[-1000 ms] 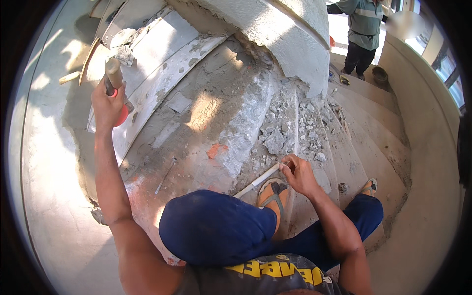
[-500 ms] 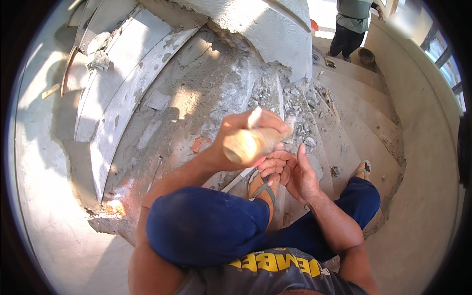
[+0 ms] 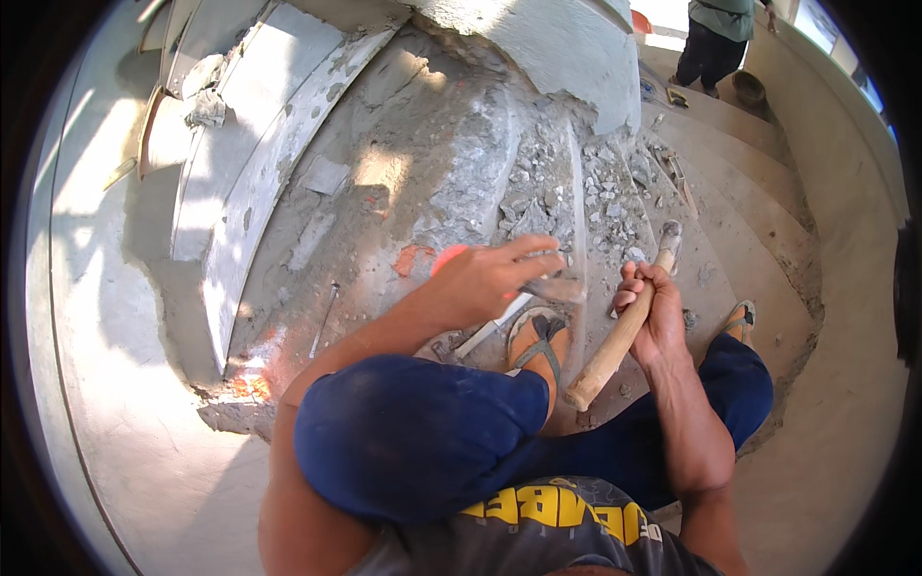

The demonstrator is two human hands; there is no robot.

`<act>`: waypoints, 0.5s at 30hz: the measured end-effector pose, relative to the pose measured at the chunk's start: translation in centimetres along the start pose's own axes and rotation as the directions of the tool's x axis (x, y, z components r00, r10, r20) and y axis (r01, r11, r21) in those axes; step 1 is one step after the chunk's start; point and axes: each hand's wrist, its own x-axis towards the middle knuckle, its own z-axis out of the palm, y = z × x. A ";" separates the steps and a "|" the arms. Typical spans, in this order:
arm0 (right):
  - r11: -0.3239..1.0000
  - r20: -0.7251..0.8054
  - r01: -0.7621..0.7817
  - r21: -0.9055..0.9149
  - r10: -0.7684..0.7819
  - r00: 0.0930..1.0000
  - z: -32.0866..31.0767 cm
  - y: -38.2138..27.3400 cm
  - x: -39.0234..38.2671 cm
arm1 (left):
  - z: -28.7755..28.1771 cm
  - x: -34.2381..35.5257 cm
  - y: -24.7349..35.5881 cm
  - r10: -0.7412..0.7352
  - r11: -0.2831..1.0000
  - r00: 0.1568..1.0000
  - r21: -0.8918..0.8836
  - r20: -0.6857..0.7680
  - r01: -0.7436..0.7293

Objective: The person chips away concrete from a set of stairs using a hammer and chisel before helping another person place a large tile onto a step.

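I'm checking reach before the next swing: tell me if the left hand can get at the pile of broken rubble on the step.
Probably yes. The left hand is already out over the step, and the rubble lies just beyond its fingers with nothing between them.

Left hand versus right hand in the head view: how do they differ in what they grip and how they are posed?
The left hand is stretched forward over the rubble, fingers pinched on a small dark metal piece, blurred; the right hand is wrapped in a full fist around a wooden hammer handle. The left hand lies across the picture; the right hand holds its handle slanting up and away. Both are bare and hover near the sandalled foot.
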 end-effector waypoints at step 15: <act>0.915 0.083 0.266 0.302 -0.303 0.949 1.0 -8.9 -2.3 | -1.4 -22.5 -5.6 -0.953 -0.024 -0.025 -0.005 -0.301 1.000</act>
